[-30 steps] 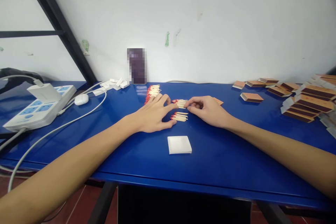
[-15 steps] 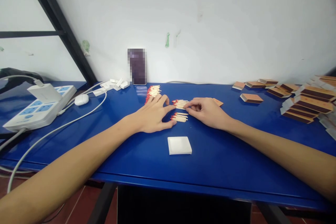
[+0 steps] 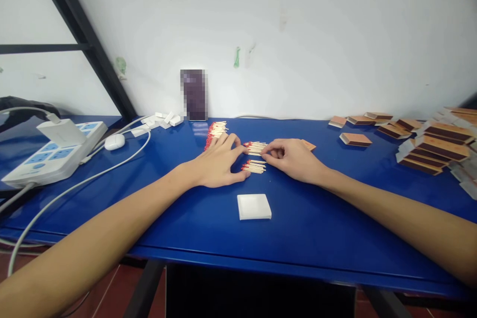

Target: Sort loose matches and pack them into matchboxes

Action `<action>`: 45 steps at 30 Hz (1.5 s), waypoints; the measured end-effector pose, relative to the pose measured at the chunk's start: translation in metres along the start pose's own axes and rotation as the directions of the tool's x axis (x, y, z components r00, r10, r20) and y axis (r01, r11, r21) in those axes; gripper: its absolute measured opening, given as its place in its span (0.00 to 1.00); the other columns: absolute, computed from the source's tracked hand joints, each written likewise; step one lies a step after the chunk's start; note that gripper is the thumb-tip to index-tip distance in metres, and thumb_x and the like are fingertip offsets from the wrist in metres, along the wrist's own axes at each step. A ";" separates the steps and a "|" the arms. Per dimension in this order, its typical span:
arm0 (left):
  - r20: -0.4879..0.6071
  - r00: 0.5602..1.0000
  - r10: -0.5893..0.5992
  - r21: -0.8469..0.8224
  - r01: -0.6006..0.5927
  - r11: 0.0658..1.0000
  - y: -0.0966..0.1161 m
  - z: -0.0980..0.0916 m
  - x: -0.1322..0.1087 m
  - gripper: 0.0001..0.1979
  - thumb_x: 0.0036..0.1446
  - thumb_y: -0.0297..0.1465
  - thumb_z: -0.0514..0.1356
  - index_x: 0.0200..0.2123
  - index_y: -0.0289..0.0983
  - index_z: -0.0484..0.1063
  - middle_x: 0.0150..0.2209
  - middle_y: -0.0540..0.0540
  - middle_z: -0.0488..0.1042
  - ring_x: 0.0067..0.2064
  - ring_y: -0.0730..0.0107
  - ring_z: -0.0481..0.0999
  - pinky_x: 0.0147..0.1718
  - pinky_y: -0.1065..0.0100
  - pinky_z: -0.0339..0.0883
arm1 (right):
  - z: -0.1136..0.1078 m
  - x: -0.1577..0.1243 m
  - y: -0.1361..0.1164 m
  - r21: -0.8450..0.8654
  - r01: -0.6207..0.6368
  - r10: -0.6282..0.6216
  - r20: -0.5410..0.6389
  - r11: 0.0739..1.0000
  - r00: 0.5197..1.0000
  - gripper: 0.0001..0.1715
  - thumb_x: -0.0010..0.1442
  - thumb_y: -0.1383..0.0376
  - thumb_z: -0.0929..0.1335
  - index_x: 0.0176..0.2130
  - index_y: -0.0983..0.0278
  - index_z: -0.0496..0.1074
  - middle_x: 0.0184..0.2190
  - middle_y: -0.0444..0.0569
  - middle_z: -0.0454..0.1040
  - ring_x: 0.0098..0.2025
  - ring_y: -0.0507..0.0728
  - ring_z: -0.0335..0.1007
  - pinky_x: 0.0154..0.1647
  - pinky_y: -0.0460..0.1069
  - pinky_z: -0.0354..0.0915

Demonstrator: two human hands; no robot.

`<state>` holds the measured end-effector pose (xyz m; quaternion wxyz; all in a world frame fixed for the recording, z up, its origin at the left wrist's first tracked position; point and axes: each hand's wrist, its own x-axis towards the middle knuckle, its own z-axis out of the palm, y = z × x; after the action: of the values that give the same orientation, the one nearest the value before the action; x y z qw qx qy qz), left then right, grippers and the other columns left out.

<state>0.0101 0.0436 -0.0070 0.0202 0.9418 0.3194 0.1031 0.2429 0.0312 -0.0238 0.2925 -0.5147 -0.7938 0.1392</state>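
Red-tipped matches lie on the blue table in two small groups, the farther matches [image 3: 256, 148] and the nearer matches [image 3: 255, 166]. My left hand [image 3: 218, 164] is open over the table, its index fingertip at the heads of the farther group and its thumb by the heads of the nearer one. Partly behind its fingers is a larger pile of matches [image 3: 219, 127]. My right hand [image 3: 292, 159] pinches thumb and index finger at the bare ends of the farther group, on a match there. A white matchbox tray [image 3: 254, 206] lies nearer to me.
An orange matchbox sleeve [image 3: 308, 144] shows behind my right hand. Several matchboxes [image 3: 434, 146] are stacked and scattered at the right. White trays [image 3: 164, 120], an earbud case [image 3: 115, 142], cables and a power strip [image 3: 55, 154] occupy the left. A blurred phone [image 3: 194, 94] leans on the wall.
Both hands hold nearly the same place over the matches. The whole view has shifted very slightly.
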 end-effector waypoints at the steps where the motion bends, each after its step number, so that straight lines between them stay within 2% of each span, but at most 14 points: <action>1: -0.002 1.000 -0.001 -0.003 0.001 1.000 0.000 0.000 0.000 0.29 0.60 0.50 0.53 0.57 0.37 0.66 0.51 0.38 0.61 0.54 0.51 0.60 0.55 0.49 0.58 | 0.000 0.000 -0.001 0.008 -0.003 0.003 0.006 1.000 1.000 0.11 0.56 0.63 0.66 0.32 0.65 0.77 0.19 0.42 0.65 0.22 0.51 0.58 0.27 0.49 0.56; 7: -0.025 0.999 0.023 -0.026 -0.023 0.999 0.001 -0.001 0.000 0.26 0.60 0.48 0.55 0.55 0.36 0.67 0.51 0.39 0.62 0.54 0.53 0.61 0.56 0.50 0.59 | 0.000 -0.001 -0.005 0.041 -0.001 0.000 0.033 0.999 0.999 0.12 0.55 0.61 0.66 0.30 0.65 0.76 0.20 0.42 0.66 0.23 0.51 0.58 0.26 0.48 0.56; 16: -0.039 0.998 0.039 -0.058 -0.041 0.997 0.004 0.000 0.000 0.23 0.58 0.45 0.58 0.51 0.38 0.70 0.51 0.40 0.62 0.55 0.54 0.61 0.56 0.50 0.58 | -0.003 0.002 0.000 0.059 -0.069 0.065 0.069 0.996 0.995 0.12 0.55 0.59 0.67 0.30 0.64 0.76 0.19 0.42 0.66 0.22 0.51 0.57 0.25 0.48 0.55; 22: -0.034 0.999 0.026 -0.082 -0.029 0.996 0.005 0.001 0.002 0.22 0.56 0.44 0.59 0.50 0.38 0.70 0.51 0.40 0.62 0.54 0.53 0.60 0.57 0.49 0.57 | -0.003 0.002 0.002 0.077 -0.068 0.061 0.092 0.995 0.994 0.12 0.56 0.58 0.67 0.31 0.64 0.76 0.20 0.42 0.66 0.23 0.51 0.57 0.25 0.47 0.55; 30: -0.002 0.999 0.044 -0.098 -0.044 0.994 0.011 -0.001 0.000 0.20 0.58 0.43 0.58 0.50 0.39 0.70 0.52 0.40 0.62 0.55 0.53 0.60 0.55 0.49 0.59 | -0.004 0.001 0.001 0.107 -0.035 0.026 0.078 0.994 0.997 0.16 0.58 0.55 0.67 0.32 0.64 0.77 0.21 0.43 0.67 0.24 0.51 0.58 0.26 0.48 0.55; 34: -0.018 0.999 0.034 -0.072 -0.035 0.997 0.008 -0.001 0.000 0.26 0.57 0.46 0.58 0.55 0.39 0.67 0.52 0.39 0.61 0.55 0.52 0.60 0.55 0.49 0.58 | -0.003 0.000 0.001 0.094 -0.042 0.040 0.021 0.995 0.999 0.16 0.59 0.57 0.67 0.38 0.64 0.77 0.22 0.42 0.67 0.24 0.52 0.59 0.26 0.48 0.56; 38: -0.053 0.999 0.012 0.048 -0.010 0.999 0.004 0.000 0.000 0.35 0.56 0.52 0.57 0.59 0.36 0.65 0.53 0.38 0.62 0.54 0.49 0.61 0.56 0.47 0.56 | -0.002 0.000 0.000 0.022 0.006 -0.006 0.006 1.000 1.000 0.14 0.59 0.60 0.66 0.38 0.64 0.78 0.24 0.44 0.69 0.25 0.53 0.62 0.29 0.49 0.59; 45: -0.052 0.999 -0.003 0.103 0.009 0.995 0.002 0.001 -0.001 0.35 0.56 0.55 0.55 0.58 0.37 0.67 0.53 0.37 0.62 0.55 0.48 0.61 0.56 0.46 0.55 | -0.002 0.000 -0.001 -0.007 0.033 -0.033 0.013 0.999 0.999 0.13 0.59 0.61 0.65 0.37 0.62 0.79 0.25 0.45 0.69 0.26 0.53 0.62 0.30 0.49 0.59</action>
<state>0.0109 0.0414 -0.0082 -0.0363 0.9376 0.3275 0.1108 0.2434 0.0302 -0.0222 0.2876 -0.5018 -0.8045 0.1348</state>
